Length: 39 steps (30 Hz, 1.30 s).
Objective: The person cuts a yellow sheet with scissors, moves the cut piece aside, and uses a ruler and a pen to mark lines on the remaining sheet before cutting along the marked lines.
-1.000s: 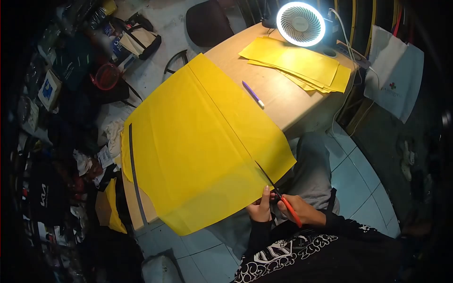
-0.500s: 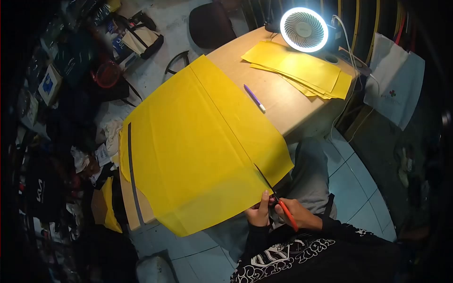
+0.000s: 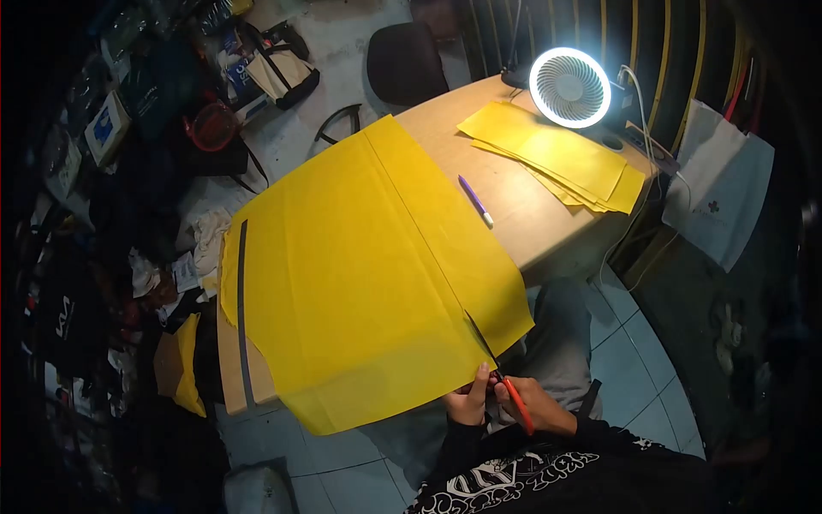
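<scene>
A large sheet of yellow fabric (image 3: 360,274) covers much of the table and hangs over its near edge. A dark straight line runs along its right part. My right hand (image 3: 545,406) is closed round the orange handles of a pair of scissors (image 3: 517,404). The dark blades lie at the fabric's near edge, along that line. Close beside them, my left hand (image 3: 467,403) pinches the fabric's edge, thumb on top. Some of its fingers are hidden under the cloth and behind the scissors.
On the wooden table (image 3: 522,236) lie a purple pen (image 3: 476,201), a stack of yellow fabric pieces (image 3: 556,158) and a dark strip (image 3: 243,317) at the left. A lit ring lamp with fan (image 3: 569,87) stands at the back. A white bag (image 3: 719,184) hangs right.
The whole view has shifted, with the table and lamp appearing lower and slightly to the right. Both hands keep their hold on the fabric and scissors; the blades look much the same.
</scene>
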Tool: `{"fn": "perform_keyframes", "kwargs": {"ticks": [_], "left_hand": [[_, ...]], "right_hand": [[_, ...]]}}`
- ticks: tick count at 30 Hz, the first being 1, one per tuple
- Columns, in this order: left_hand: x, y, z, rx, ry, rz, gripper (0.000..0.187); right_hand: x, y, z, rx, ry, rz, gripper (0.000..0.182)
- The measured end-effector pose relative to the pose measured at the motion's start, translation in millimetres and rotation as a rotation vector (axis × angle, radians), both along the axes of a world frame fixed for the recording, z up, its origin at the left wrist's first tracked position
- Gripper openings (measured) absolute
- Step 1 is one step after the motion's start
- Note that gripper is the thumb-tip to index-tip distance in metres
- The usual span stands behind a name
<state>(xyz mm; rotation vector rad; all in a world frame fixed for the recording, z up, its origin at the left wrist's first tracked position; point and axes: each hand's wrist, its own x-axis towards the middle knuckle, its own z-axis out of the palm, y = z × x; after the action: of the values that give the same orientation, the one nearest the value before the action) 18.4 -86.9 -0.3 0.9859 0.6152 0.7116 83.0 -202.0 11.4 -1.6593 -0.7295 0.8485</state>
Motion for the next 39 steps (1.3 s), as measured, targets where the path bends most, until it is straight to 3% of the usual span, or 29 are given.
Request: {"fn": "perform_keyframes", "kwargs": {"ticks": [39], "left_hand": [[-12.8, 0.2, -9.8, 0.066, -0.008, -0.021, 0.015]], "right_hand": [[10.0, 13.2, 23.8, 0.034, -0.095, 0.044, 0.048]]}}
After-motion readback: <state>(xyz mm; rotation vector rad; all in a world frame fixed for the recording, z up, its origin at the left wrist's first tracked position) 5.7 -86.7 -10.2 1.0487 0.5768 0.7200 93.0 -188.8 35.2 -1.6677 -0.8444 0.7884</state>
